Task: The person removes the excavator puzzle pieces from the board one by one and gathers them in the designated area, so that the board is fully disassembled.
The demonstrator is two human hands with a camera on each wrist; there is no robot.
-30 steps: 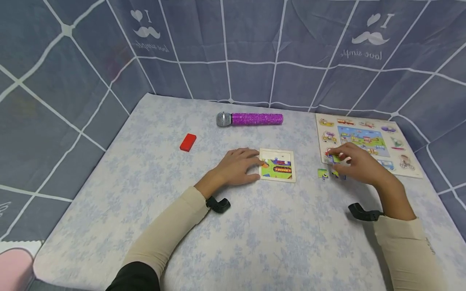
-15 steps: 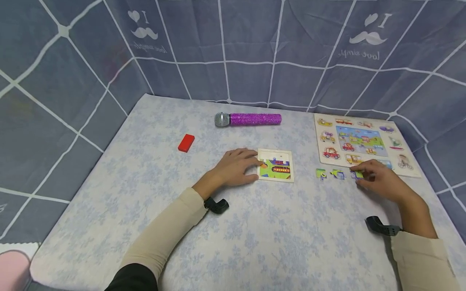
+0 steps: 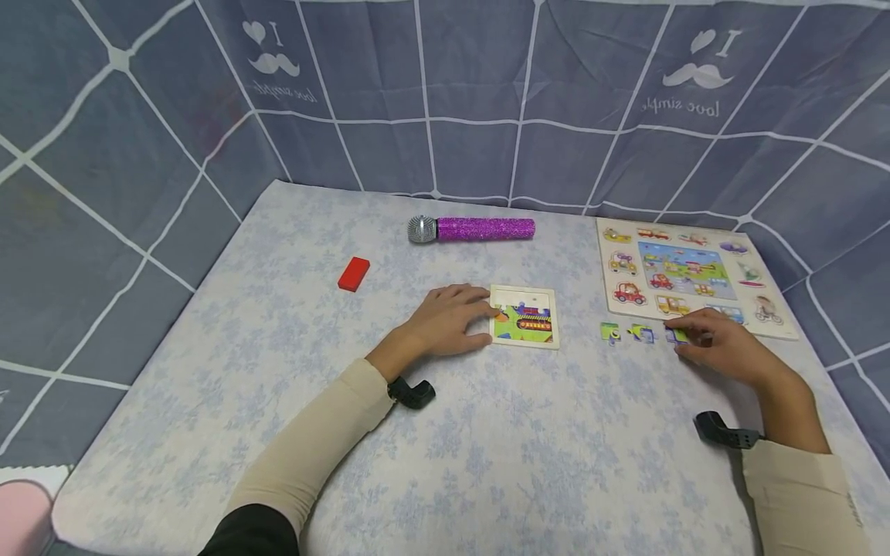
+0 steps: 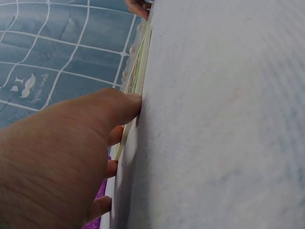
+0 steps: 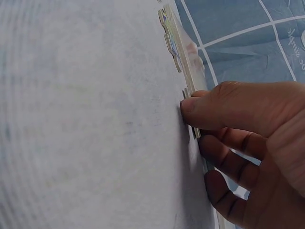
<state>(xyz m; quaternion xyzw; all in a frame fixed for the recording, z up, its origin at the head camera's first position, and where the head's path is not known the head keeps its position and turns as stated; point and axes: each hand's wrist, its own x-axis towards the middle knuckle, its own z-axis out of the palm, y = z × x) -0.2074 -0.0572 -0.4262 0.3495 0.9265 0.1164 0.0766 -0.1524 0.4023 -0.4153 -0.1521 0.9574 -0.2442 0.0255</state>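
My left hand rests at the left edge of a small square jigsaw tray, partly filled with a digger picture. In the left wrist view its thumb touches the tray's side, with the other fingers spread along the edge. On the right, my right hand pinches a small jigsaw piece between thumb and fingers, low at the tabletop. Two loose pieces, one green and one green and blue, lie in a row to its left.
Behind the right hand lies a large wooden vehicle puzzle board. A purple glitter microphone lies toward the back, and a red block sits at left. A grid-patterned curtain hangs behind the table.
From above the loose pieces, my right hand has moved right and down to the end piece of the row; it is nearly still over the last half second. My left hand stays at the tray.
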